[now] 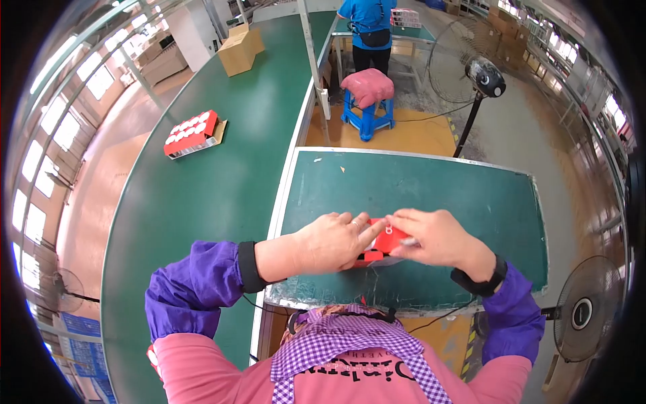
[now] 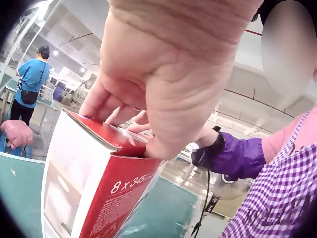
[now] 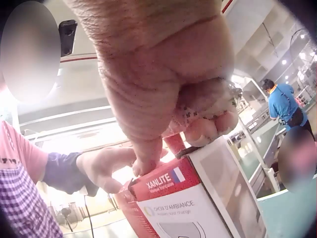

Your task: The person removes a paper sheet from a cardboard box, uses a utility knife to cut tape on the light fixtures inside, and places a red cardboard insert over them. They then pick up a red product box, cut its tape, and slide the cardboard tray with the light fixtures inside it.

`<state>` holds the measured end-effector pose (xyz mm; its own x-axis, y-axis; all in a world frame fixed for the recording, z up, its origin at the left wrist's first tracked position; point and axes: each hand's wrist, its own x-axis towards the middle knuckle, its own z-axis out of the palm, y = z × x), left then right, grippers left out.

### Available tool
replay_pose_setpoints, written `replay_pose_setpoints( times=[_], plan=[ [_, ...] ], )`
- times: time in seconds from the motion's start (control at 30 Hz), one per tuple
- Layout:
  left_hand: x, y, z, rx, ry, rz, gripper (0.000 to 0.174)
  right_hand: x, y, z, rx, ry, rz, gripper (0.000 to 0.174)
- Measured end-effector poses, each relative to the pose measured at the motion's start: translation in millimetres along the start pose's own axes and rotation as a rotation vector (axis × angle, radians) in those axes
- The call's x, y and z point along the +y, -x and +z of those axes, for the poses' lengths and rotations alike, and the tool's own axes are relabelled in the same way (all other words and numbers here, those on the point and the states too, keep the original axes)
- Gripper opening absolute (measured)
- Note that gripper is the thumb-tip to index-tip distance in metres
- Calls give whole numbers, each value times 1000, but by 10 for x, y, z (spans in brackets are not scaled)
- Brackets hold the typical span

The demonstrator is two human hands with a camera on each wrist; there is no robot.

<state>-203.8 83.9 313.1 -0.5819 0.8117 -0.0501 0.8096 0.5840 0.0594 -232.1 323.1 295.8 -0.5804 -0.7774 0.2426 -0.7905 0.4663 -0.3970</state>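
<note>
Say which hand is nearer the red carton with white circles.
Left. The left hand is at the left side of the red box, closer to that carton; the right hand is at its right side.

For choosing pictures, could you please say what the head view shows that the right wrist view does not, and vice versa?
Head view only: the cardboard box and the red pack.
Right wrist view only: the readable XANLITE name and the small flag.
Both: the left hand and right hand at the red and white box, and the worker in blue.
</note>
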Motion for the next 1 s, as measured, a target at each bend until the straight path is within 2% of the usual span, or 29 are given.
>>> replay_pose_setpoints(
  times=[0.07, 0.13, 0.23, 0.27, 0.33, 0.4, 0.47, 0.53, 0.6, 0.63, 0.67, 0.7, 0.73, 0.8, 0.83, 0.87, 0.9, 0.93, 1.0],
  plan=[
    [10, 39, 24, 10, 26, 0, 73, -66, 24, -29, -83, 78, -28, 47],
    [5, 82, 16, -10, -14, 93, 68, -104, 33, -18, -81, 81, -112, 51],
    [38, 170, 96, 45, -28, 151, 63, -317, 62, -55, -331, 158, -78, 64],
    [52, 194, 118, 80, -40, 205, 61, -379, 61, -78, -394, 164, -54, 64],
    [67, 219, 149, 103, 33, 165, 60, -423, 16, -113, -462, 191, -21, 63],
    [41, 254, 181, 125, 201, -51, 59, -372, -10, -108, -417, 172, -16, 63],
    [-17, 270, 175, 84, 227, -101, 60, -256, -13, -91, -369, 159, -10, 62],
    [-27, 276, 159, 41, 265, -147, 60, -174, 61, -15, -248, 128, -82, 61],
    [-19, 267, 121, 13, 143, -10, 55, -171, 97, -6, -251, 166, -100, 62],
    [-9, 276, 117, 13, 146, -18, 55, -175, 97, -3, -247, 200, -112, 62],
    [3, 283, 113, 23, -5, 34, 57, -196, 81, -19, -249, 195, -114, 62],
    [-11, 264, 118, 34, -158, 89, 60, -206, 46, -52, -299, 278, -166, 62],
    [-28, 252, 120, 34, -158, 94, 60, -222, 22, -79, -346, 363, -215, 62],
    [-77, 240, 120, 185, -310, 250, 56, -227, -17, -112, -392, 349, -227, 60],
    [-77, 261, 130, 187, -311, 258, 56, -214, -32, -139, -440, 335, -245, 58],
    [-73, 296, 149, 171, -183, 232, 55, -192, -39, -181, -436, 341, -230, 58],
    [-75, 300, 121, 152, -49, 209, 53, -173, -32, -227, -420, 150, -215, 56],
    [-95, 292, 95, 153, -44, 224, 53, -146, -32, -265, -399, -43, -200, 54],
    [-107, 335, 9, 38, 274, 108, 52, -166, -32, -238, -364, -61, -157, 48]
  ],
)
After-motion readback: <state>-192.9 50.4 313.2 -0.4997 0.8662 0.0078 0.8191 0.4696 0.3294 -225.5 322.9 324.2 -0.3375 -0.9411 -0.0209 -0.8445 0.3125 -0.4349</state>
